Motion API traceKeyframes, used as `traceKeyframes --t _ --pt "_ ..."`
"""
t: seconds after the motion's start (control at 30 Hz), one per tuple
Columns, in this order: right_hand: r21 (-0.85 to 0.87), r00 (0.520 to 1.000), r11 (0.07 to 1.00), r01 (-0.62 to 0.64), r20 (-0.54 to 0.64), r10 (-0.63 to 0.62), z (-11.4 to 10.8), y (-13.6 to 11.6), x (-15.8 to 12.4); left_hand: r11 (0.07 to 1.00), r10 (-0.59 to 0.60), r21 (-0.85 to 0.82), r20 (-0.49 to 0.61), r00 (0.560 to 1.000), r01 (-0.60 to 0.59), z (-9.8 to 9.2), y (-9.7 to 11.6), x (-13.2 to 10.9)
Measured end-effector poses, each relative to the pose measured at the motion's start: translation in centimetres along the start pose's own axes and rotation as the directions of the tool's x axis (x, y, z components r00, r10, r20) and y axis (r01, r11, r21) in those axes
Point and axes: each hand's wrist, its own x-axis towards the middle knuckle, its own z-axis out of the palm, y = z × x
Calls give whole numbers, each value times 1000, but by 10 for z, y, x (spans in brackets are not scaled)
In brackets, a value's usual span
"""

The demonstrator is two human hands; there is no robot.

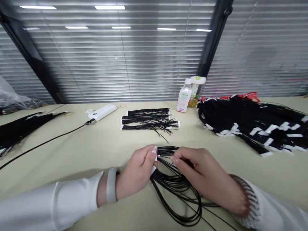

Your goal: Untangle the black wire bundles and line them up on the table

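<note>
Over the pale table (103, 144), black wires (176, 183) loop rightward from the left hand (138, 173), closed on their white-banded ends (153, 169) — the right hand (204, 170), just beside, pinches strands near those ends.

The tabletop (96, 148) gives passage left of centre; a cable pile (240, 117) blocks right, depth unclear.

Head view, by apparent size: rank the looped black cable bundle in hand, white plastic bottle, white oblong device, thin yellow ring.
1. Looped black cable bundle
2. White plastic bottle and white oblong device: too alike to rank
3. Thin yellow ring
</note>
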Motion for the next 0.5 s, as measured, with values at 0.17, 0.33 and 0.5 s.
traceKeyframes --t 0.17,0.33,0.5 --pt "7 1000 1000 -5 15 5 0 0 0 999 31 31 25 999 -32 0 1 0" --pt "-1 999 999 37 6 -37 3 -1 -1 996 45 69 59 997 -49 -1 2 1" --pt "-47 999 998 49 6 -49 -1 6 4 997 31 66 69 997 -36 0 2 3"
